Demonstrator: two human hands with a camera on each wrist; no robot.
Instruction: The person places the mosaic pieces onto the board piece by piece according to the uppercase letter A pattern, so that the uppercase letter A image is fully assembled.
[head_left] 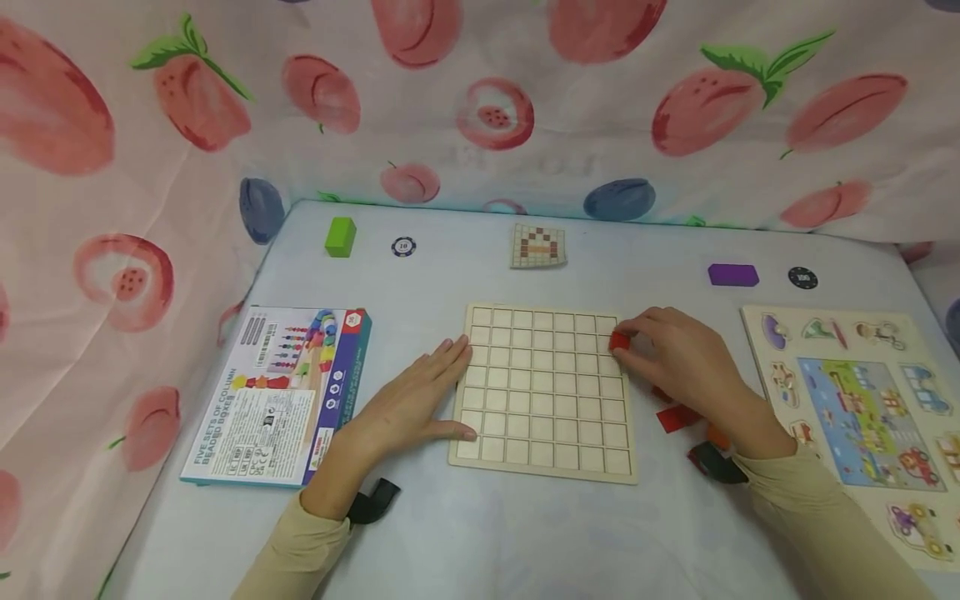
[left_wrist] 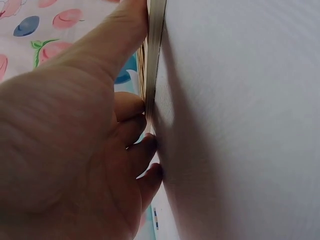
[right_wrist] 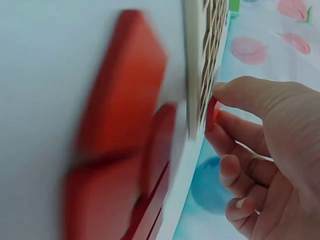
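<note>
A wooden grid board (head_left: 543, 392) lies flat in the middle of the table. My left hand (head_left: 408, 404) rests against its left edge with extended fingers, the thumb reaching over the lower left corner; the left wrist view shows this hand (left_wrist: 75, 145) at the board's side. Between thumb and fingertips, my right hand (head_left: 678, 362) pinches a small red tile (head_left: 618, 341) at the board's upper right edge. More red tiles (head_left: 677, 417) and an orange tile (head_left: 718, 437) lie under the right forearm, partly hidden; red tiles (right_wrist: 105, 195) loom close in the right wrist view.
Left of the board lies a beaded-toy box (head_left: 277, 396); right, a wooden picture puzzle (head_left: 862, 417). Along the back are a green block (head_left: 341, 237), a white-and-blue chip (head_left: 403, 247), a pattern card (head_left: 537, 247), a purple block (head_left: 733, 275) and a black chip (head_left: 802, 277).
</note>
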